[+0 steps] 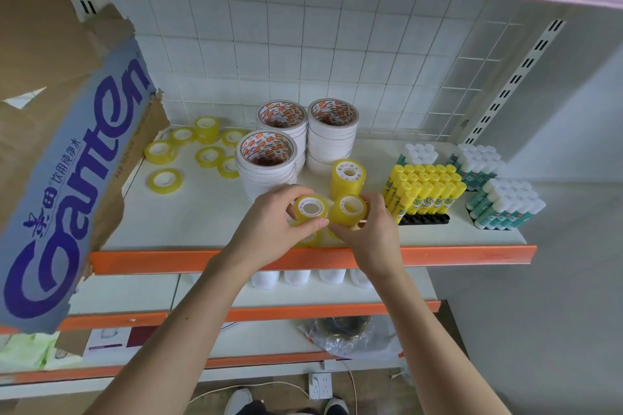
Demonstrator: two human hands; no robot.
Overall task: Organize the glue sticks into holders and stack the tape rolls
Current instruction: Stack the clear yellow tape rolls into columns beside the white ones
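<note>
My left hand (273, 222) grips a small yellow tape roll (310, 208) near the shelf's front edge. Beside it my right hand (369, 232) grips a short stack of yellow tape rolls (349, 209). More yellow rolls sit under both hands, partly hidden. A taller yellow stack (348, 177) stands just behind. Several loose yellow rolls (209, 155) lie at the back left. White double-sided tape stacks (266, 162) stand in the middle. Yellow glue sticks (424, 190) fill a black holder (425, 220) on the right, with white-capped green glue sticks (505, 205) further right.
The white shelf (188, 216) has an orange front edge (236, 258). A torn cardboard box (67, 158) with blue print hangs over the left side. A wire grid (421, 94) backs the shelf. Lower shelves hold white cups (296, 277) and a plastic bag (350, 333).
</note>
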